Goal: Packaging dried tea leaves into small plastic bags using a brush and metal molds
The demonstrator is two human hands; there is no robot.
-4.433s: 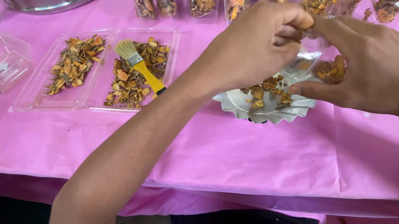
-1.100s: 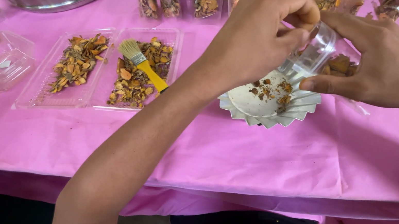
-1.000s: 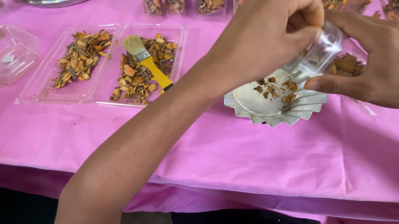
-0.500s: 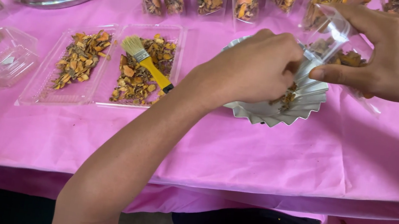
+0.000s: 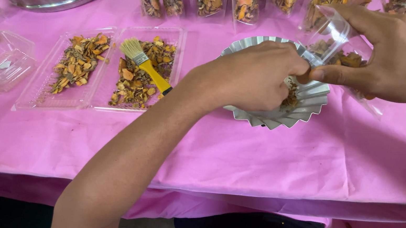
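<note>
Fingers [image 5: 293, 71] of the left hand [image 5: 253, 76] curl shut on dried orange-brown chips in the fluted silver metal dish [image 5: 311, 100] on the pink desk [image 5: 260, 159], while the right hand [image 5: 396, 56] pinches open the small clear plastic bag [image 5: 333, 34] just above, apparently mid-filling; next, a careful drop into its mouth.

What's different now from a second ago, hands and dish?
The left hand has dropped from the mouth of the clear bag into the fluted metal dish, fingers closing on the dried pieces there. The right hand has kept hold of the bag, lifting it slightly. Brush and trays unchanged.
</note>
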